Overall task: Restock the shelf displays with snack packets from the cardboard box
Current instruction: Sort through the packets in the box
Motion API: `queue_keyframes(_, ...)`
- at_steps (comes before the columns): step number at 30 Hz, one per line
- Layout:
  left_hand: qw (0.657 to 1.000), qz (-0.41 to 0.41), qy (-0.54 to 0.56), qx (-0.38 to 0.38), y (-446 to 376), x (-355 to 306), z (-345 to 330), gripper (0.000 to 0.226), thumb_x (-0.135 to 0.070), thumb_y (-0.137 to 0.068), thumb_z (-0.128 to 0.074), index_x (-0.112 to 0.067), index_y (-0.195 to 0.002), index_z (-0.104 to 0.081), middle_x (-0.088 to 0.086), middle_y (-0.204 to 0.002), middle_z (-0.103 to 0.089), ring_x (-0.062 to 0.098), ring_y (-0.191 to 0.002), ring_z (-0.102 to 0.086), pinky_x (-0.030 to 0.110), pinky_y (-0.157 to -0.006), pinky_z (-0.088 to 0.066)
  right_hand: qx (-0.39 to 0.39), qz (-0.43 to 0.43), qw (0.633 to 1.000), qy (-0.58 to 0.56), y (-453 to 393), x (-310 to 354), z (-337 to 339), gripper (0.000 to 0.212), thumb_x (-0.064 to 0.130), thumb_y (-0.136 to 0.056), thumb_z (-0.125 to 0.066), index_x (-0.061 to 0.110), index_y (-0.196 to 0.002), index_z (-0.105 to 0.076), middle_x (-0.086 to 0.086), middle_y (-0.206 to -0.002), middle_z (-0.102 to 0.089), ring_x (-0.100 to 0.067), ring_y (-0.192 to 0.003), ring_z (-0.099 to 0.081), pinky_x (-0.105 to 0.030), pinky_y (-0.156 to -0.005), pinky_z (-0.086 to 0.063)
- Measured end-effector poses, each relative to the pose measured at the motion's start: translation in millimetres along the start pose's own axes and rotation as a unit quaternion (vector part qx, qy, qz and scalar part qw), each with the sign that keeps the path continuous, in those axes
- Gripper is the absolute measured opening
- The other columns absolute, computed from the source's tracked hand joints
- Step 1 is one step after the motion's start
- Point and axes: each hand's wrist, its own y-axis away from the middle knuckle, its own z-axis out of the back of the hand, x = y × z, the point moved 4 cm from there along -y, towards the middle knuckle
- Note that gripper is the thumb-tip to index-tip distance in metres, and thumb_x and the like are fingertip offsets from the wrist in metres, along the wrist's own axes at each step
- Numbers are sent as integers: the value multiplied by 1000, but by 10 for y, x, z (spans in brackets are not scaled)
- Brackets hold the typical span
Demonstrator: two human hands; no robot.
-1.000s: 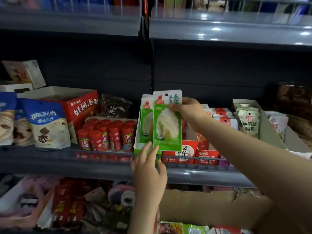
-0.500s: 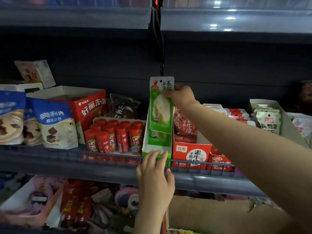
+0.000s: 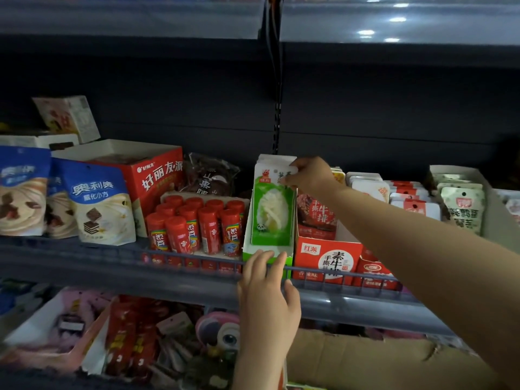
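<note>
The right hand (image 3: 308, 175) is pinching the top of a green snack packet (image 3: 271, 209), fingers closed on its white top edge. The packet is standing upright inside a green and white display box (image 3: 268, 256) at the front edge of the shelf (image 3: 197, 280). The left hand (image 3: 267, 294) is lying open with its fingers spread, fingertips touching the front of that box and the shelf's wire rail. Red candy tubes (image 3: 197, 229) are standing just left of the box. A red snack box (image 3: 327, 257) is sitting on its right. The brown cardboard box (image 3: 365, 361) is sitting below the shelf.
</note>
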Motion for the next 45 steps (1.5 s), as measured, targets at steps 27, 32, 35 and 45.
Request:
queue_keyframes(27, 997, 26, -8, 76, 31, -114, 36, 54, -23, -98, -40, -29, -149, -23, -10, -158, -8, 7, -145, 5, 27, -116, -9, -66, -11, 994, -85, 156, -236, 101, 21, 22, -82, -73, 13, -99, -64, -5, -88, -66, -15, -65, -57, -26, -63, -50)
queue_keyframes(32, 997, 36, -13, 61, 111, -259, 86, 50, -22, -97, -42, -24, -146, -32, -5, -157, -16, 12, -145, -5, 30, -116, -15, -63, -11, 987, -146, 623, -338, 270, 4, 15, -85, -66, 18, -87, -64, 5, -74, -64, -5, -58, -57, -21, -57, -46)
queue_keyframes(35, 1000, 16, -10, 3, 211, -411, 114, 42, -14, -90, -54, -15, -132, -54, 5, -139, -45, 24, -133, -37, 43, -106, -40, -67, 18, 989, -130, 1082, -434, 433, 7, 19, -85, -66, 19, -92, -64, 5, -75, -62, -6, -64, -57, -19, -57, -46)
queue_keyframes(45, 991, -3, 3, 133, 813, -752, -183, 32, -22, -92, -52, -17, -123, -60, -3, -121, -55, 17, -112, -52, 31, -93, -44, -23, -55, 990, -128, 2416, -1508, 719, 8, 16, -85, -67, 22, -89, -63, 4, -69, -61, 1, -57, -57, -14, -57, -46)
